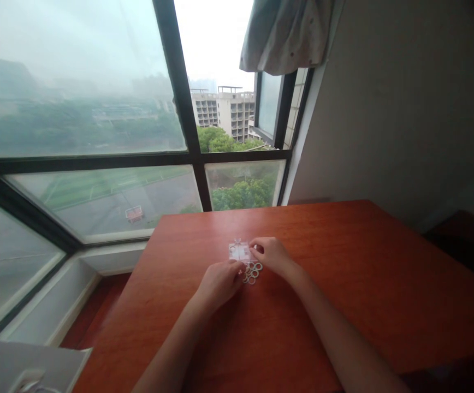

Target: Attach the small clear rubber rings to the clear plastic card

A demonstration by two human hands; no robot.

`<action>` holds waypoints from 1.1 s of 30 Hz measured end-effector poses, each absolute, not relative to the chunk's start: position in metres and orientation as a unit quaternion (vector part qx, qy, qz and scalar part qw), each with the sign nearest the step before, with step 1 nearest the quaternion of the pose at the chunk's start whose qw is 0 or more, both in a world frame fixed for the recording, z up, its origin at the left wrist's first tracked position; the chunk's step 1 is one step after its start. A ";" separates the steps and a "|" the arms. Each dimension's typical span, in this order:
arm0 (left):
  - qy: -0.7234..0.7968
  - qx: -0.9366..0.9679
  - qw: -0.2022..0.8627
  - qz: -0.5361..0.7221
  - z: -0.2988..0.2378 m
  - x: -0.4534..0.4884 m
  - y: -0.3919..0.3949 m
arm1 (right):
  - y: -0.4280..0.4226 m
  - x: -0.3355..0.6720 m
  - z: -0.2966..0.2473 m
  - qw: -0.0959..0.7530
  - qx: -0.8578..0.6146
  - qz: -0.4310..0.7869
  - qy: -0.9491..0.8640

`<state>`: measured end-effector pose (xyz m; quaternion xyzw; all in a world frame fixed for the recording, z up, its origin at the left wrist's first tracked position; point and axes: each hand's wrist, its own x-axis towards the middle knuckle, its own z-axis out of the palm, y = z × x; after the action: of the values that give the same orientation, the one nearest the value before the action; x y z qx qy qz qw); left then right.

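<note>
A small clear plastic box (239, 251) lies on the wooden table (327, 305), with a ring visible in its left part. Close in front of it is a loose cluster of several pale rings (255, 273). My left hand (220, 282) rests at the box's near edge, beside the rings. Its fingers are closed, and their tips are partly hidden. On the other side, my right hand (273, 254) has its thumb and fingers pinched together at the box's right edge. Whatever either hand holds is too small to make out.
Large dark-framed windows (198, 158) stand beyond the table's far edge. A grey curtain (288, 35) hangs at the upper right, before a plain wall (396, 109). At the lower left, a white surface (28, 360) sits beside the table.
</note>
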<state>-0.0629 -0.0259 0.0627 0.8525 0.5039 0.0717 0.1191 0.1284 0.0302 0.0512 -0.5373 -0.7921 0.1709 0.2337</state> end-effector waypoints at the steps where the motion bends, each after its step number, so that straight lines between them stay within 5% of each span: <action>1: 0.502 0.854 0.116 0.072 0.062 -0.062 -0.026 | 0.028 0.132 0.049 0.243 -0.536 0.174 -0.789; 23: 0.473 0.878 0.073 0.022 0.052 -0.031 -0.031 | 0.021 0.148 0.038 0.261 -0.521 0.221 -0.782; 33: 0.587 0.803 0.019 0.105 0.069 -0.062 -0.009 | 0.012 0.157 0.043 0.189 -0.474 0.259 -0.820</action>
<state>-0.0617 -0.0089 0.0692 0.8027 0.5868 0.1047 0.0188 0.1567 0.0120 0.0430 -0.4738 -0.8202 0.2588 0.1891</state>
